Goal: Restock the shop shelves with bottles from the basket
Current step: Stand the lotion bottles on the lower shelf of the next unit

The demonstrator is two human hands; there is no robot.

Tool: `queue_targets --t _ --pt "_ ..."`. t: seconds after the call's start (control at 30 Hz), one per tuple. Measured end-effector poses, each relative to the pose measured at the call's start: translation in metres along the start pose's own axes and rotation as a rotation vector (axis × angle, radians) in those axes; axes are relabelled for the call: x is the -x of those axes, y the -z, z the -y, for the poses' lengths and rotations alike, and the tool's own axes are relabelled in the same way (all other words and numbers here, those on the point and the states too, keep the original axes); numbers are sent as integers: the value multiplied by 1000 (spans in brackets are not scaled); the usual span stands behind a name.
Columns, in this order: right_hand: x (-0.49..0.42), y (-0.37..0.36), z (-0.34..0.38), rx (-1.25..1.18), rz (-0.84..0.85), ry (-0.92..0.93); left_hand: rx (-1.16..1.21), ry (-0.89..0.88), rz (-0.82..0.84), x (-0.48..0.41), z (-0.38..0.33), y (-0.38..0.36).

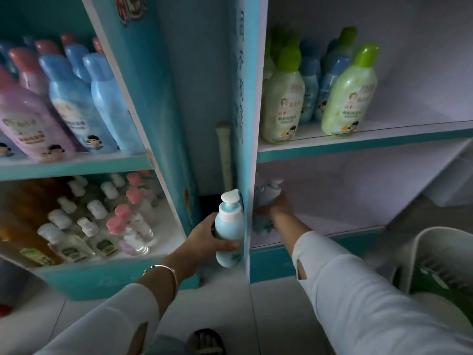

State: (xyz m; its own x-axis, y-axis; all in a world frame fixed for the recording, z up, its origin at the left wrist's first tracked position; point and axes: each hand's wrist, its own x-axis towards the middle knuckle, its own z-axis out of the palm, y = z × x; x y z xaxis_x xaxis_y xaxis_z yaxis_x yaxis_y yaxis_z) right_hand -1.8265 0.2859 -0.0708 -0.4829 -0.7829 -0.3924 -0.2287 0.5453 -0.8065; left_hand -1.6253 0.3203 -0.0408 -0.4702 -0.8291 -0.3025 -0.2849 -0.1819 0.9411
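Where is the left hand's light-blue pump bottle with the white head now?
Lower centre of the head view: the light-blue pump bottle is in the left hand, just left of the right shelf unit's blue side panel.

A pale cream stick-like handle (pixel 225 155) stood upright in a narrow dark gap. On the pale glossy floor tiles (pixel 271 313), a black open-toed sandal (pixel 204 342) showed at the bottom edge, and something small and red (pixel 5 310) at far left.
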Motion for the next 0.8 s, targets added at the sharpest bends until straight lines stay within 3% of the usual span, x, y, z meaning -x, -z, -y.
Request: queue_targets --t 0.17,0.43,0.53,0.67,0.8 --pt "-10 -30 -27 109 -90 2 -17 29 -5 -14 14 3" --pt "-17 -29 -24 297 94 1 -18 61 7 -18 22 0" --pt "-24 -30 -28 359 92 1 -6 69 12 -15 23 0" --pt "-14 -33 -30 271 28 0 17 58 18 -11 24 -4" --pt "-10 -30 -28 354 108 -101 14 48 23 -7 22 -8"
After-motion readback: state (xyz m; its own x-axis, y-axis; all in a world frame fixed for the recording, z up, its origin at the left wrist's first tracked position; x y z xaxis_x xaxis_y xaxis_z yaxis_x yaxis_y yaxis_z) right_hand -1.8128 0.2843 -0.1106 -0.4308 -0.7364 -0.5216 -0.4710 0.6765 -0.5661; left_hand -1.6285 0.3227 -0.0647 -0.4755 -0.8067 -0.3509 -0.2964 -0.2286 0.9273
